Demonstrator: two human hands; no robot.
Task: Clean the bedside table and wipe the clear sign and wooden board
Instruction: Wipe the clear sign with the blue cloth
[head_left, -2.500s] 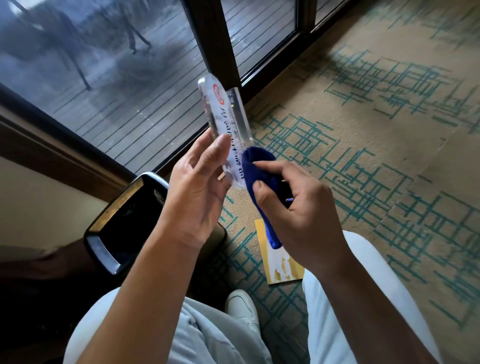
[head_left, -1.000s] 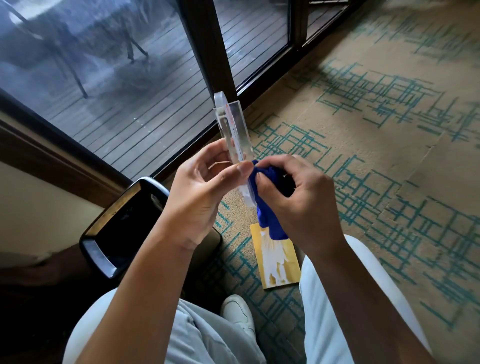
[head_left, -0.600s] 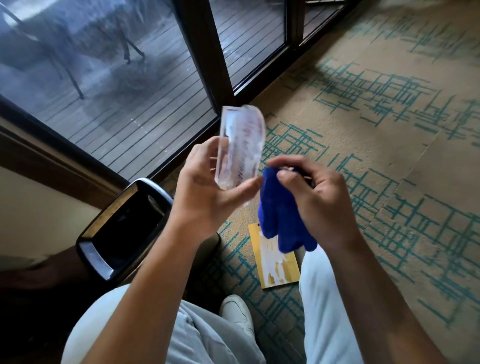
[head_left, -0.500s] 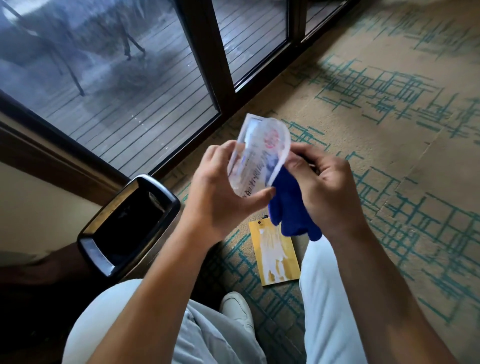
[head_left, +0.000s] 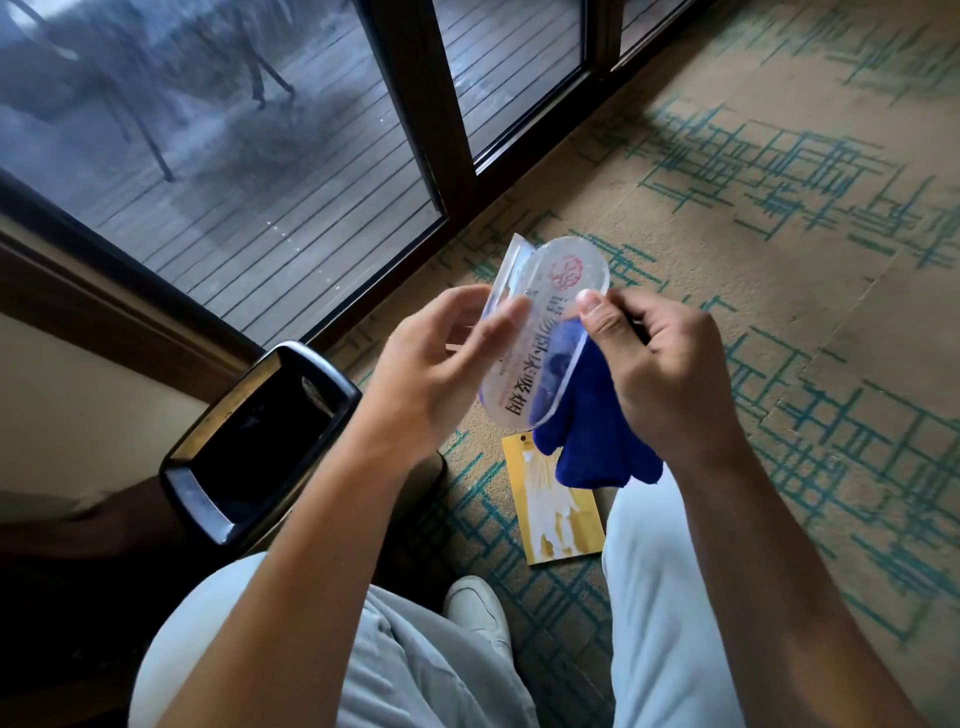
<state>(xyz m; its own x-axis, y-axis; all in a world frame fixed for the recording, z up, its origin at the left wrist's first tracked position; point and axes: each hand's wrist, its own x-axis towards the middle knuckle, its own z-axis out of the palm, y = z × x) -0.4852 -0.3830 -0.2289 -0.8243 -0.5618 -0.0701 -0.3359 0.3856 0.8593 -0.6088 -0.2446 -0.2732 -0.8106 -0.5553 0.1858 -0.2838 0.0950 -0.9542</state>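
Clear sign (head_left: 540, 332) between both hands' fingertips

Soft daylight from the window (head_left: 249, 156) — dim lower left, edges bowed, slightly blurred.

Bare forearms, pale trousers, one white shoe.
The person's left hand (head_left: 434, 374) and right hand (head_left: 670, 374) are ungloved, with no rings, watch or sleeves showing up to the elbows. Loose, creased, very light grey trousers (head_left: 447, 670) cover both legs, and a white shoe (head_left: 480, 605) with a smooth rounded toe shows between them.
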